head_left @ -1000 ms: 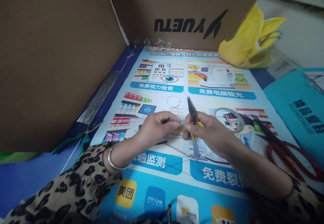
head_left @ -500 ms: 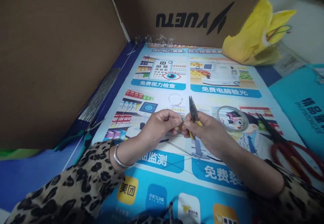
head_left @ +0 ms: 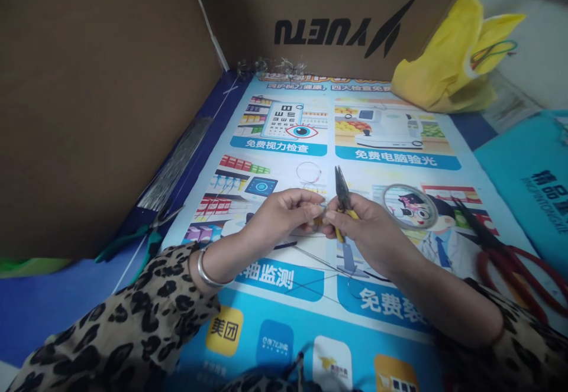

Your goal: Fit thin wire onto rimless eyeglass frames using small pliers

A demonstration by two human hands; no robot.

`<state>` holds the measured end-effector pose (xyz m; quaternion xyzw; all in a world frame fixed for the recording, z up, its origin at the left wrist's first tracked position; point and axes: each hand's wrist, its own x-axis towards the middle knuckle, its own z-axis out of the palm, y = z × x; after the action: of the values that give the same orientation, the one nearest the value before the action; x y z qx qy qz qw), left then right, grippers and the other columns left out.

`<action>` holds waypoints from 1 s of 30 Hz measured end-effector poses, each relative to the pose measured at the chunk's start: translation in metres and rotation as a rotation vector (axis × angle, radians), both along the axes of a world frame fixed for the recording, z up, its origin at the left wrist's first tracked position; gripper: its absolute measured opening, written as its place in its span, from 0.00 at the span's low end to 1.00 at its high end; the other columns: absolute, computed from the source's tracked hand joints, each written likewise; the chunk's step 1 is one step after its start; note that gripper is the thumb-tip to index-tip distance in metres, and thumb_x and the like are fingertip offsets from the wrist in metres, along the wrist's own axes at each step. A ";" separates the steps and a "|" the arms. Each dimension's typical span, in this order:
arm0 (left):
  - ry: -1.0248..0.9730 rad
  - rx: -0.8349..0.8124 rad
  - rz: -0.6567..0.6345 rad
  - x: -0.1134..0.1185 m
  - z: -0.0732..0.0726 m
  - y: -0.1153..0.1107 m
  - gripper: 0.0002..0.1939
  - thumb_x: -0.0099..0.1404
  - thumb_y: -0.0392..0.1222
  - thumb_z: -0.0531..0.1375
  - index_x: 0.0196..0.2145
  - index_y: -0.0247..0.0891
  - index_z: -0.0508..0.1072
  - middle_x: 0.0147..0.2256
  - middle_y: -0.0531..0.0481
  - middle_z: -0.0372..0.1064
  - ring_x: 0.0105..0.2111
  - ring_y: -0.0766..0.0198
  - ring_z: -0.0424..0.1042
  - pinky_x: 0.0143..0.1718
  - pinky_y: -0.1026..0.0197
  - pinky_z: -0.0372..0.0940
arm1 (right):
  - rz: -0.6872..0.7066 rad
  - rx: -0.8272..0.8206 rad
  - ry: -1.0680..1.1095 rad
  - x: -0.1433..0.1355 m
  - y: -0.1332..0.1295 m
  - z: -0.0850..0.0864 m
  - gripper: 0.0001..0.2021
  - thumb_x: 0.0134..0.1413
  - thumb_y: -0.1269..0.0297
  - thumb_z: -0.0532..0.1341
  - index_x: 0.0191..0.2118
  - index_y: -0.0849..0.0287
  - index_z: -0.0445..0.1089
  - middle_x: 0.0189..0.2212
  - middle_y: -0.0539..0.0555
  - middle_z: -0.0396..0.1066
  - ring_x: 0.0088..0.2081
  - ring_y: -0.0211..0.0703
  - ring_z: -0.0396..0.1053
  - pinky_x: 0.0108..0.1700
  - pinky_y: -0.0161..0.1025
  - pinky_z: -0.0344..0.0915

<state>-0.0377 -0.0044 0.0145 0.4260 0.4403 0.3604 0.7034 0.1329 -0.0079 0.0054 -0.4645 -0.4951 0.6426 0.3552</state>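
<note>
My right hand point(head_left: 361, 220) is closed around needle-nose pliers point(head_left: 342, 188) with dark jaws and yellow handles, jaws pointing away from me. Its thumb and forefinger also pinch toward a small wire piece point(head_left: 320, 217) between the hands. My left hand point(head_left: 293, 211) is closed, its thumb and fingertips pinching that same piece, whose shape is mostly hidden. Just beyond the fingertips a thin wire loop point(head_left: 309, 172) lies on the printed poster point(head_left: 284, 294). Below the hands, loose thin wires point(head_left: 310, 257) lie across the sheet.
Green-handled pliers point(head_left: 151, 235) and a bundle of straight wires point(head_left: 175, 167) lie at left. Clear tape point(head_left: 410, 206), red-handled scissors point(head_left: 501, 256) and a turquoise bag point(head_left: 532, 179) are at right. Cardboard point(head_left: 328, 2) with a yellow bag point(head_left: 444, 78) closes the back, near tangled wire pieces point(head_left: 284, 68).
Both hands have shifted very slightly to the right, still meeting at the small wire piece. The pliers stay in my right hand, and the view has moved a little.
</note>
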 end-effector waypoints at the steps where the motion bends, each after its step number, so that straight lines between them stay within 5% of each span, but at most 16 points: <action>1: 0.005 0.016 -0.026 0.000 0.000 0.000 0.15 0.55 0.44 0.62 0.40 0.35 0.72 0.25 0.53 0.68 0.24 0.72 0.65 0.28 0.66 0.62 | -0.003 -0.001 -0.008 0.000 0.000 0.001 0.09 0.48 0.59 0.62 0.31 0.57 0.62 0.21 0.46 0.68 0.25 0.34 0.64 0.30 0.35 0.59; 6: 0.094 0.216 -0.118 -0.001 0.001 -0.002 0.14 0.62 0.48 0.55 0.40 0.38 0.75 0.29 0.48 0.72 0.30 0.68 0.70 0.34 0.63 0.64 | -0.032 0.002 -0.062 -0.002 -0.002 0.003 0.10 0.46 0.58 0.63 0.30 0.57 0.63 0.21 0.46 0.68 0.24 0.34 0.65 0.29 0.34 0.59; 11: 0.382 0.431 0.054 -0.002 0.004 -0.001 0.08 0.58 0.43 0.59 0.32 0.38 0.75 0.32 0.50 0.73 0.34 0.66 0.69 0.38 0.63 0.63 | -0.047 0.032 -0.099 -0.001 -0.002 -0.001 0.11 0.46 0.56 0.63 0.31 0.57 0.64 0.21 0.47 0.68 0.25 0.36 0.66 0.30 0.36 0.60; 18: 0.223 0.194 0.037 0.003 0.004 -0.002 0.09 0.58 0.43 0.59 0.27 0.36 0.65 0.19 0.57 0.62 0.18 0.74 0.61 0.19 0.69 0.57 | -0.084 0.015 -0.077 -0.003 -0.004 -0.003 0.10 0.47 0.57 0.63 0.32 0.57 0.64 0.21 0.47 0.68 0.25 0.36 0.67 0.30 0.36 0.61; 30: 0.061 0.121 0.047 0.002 0.001 0.000 0.09 0.58 0.43 0.60 0.27 0.36 0.64 0.18 0.58 0.60 0.17 0.75 0.59 0.20 0.69 0.56 | -0.053 0.029 -0.049 -0.002 -0.004 -0.004 0.10 0.50 0.56 0.61 0.33 0.56 0.63 0.22 0.48 0.69 0.26 0.36 0.66 0.29 0.35 0.59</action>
<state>-0.0360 -0.0040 0.0154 0.4679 0.4490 0.3896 0.6540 0.1312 -0.0117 0.0019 -0.4878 -0.5004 0.6141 0.3667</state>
